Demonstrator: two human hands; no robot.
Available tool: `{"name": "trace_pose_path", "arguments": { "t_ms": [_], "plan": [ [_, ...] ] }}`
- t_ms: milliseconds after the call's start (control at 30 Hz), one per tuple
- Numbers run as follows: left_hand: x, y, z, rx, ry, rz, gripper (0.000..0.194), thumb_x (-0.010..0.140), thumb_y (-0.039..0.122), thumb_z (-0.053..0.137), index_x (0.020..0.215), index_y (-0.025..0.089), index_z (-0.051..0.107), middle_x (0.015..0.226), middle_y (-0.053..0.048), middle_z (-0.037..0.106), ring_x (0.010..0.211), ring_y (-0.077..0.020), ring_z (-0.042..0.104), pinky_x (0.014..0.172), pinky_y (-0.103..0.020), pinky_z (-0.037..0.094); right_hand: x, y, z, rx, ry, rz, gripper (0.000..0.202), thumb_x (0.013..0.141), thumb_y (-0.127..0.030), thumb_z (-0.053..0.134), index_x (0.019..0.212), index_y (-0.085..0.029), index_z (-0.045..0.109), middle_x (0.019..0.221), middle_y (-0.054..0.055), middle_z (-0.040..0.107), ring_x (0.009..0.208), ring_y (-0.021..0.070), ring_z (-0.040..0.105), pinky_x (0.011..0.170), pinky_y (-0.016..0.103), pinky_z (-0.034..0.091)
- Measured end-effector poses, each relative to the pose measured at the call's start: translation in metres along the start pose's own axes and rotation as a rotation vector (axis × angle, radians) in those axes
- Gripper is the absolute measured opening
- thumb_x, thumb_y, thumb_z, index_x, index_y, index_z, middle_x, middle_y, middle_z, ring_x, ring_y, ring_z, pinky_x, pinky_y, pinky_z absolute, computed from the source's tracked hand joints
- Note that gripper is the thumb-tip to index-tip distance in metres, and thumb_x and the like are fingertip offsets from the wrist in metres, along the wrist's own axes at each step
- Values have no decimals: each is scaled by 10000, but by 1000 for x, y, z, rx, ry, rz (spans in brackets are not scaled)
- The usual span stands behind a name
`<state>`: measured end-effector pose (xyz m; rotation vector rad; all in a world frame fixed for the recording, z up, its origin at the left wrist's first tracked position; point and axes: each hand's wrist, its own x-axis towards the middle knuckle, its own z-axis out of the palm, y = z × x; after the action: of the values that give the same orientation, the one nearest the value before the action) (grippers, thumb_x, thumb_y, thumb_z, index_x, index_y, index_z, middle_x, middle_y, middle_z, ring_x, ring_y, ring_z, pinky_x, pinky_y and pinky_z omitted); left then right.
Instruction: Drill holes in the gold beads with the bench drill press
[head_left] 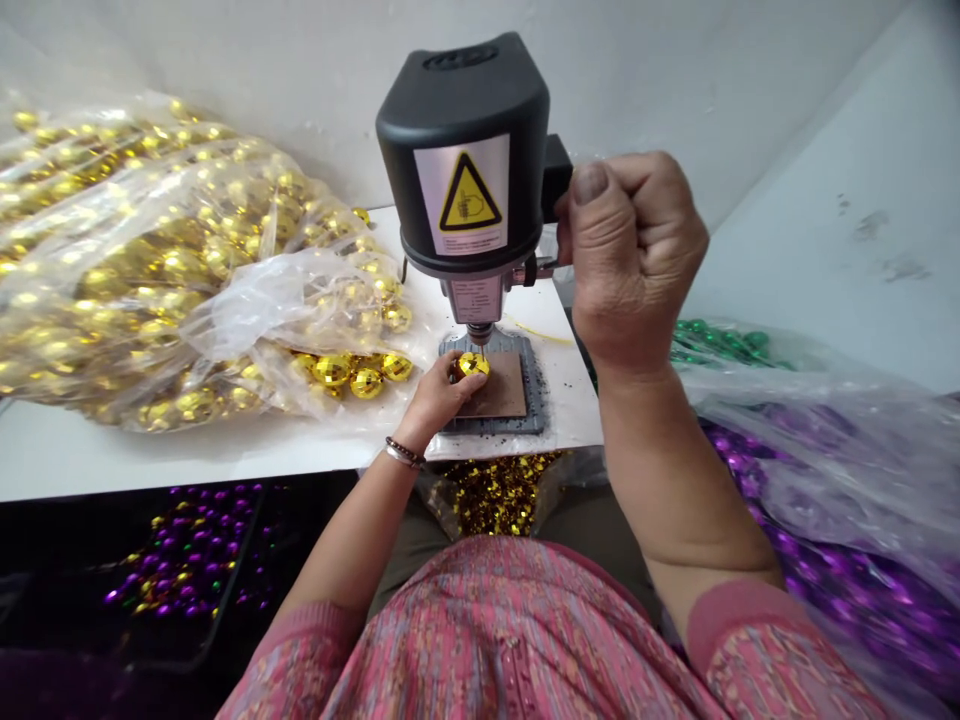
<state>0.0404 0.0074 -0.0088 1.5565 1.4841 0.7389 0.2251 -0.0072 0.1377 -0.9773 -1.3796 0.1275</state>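
Note:
A black drill press (465,150) with a yellow warning label stands on the white table. Under its bit, my left hand (442,392) pinches a shiny gold ball (474,366) against a brown board (502,390) on the grey machine base (534,400). The thin bit meets the top of the ball, though whether it has entered cannot be made out. At the right of the machine my right hand (630,250) is closed, raised, around the press's lever (546,268); its grip hides the lever's end.
Clear plastic bags of gold balls (180,265) cover the table's left side. Loose gold balls (366,382) lie left of my left hand. Bags of green (720,343) and purple balls (840,570) are at the right. Gold pieces (504,495) sit below the table edge.

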Motion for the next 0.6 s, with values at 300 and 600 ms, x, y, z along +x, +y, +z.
{"name": "trace_pose_path", "arguments": {
  "t_ms": [300,600],
  "plan": [
    [-2,15,7,267,-7,96,679,762,281,839,1410,193,653,1105,-57,778,973,-227,713,934,-334,554,-2,1,-1,-27,42,-73,561,999,-654,341,890,-141,541,716,-29,473,658,15,474,708,178,498],
    [0,7,12,164,-47,82,746,766,256,841,1472,177,616,1299,-89,762,1151,-279,719,1032,-389,546,-23,3,-12,37,-16,-67,386,1037,-506,437,979,-173,623,796,-14,557,737,29,572,783,212,549]
  ]
}}
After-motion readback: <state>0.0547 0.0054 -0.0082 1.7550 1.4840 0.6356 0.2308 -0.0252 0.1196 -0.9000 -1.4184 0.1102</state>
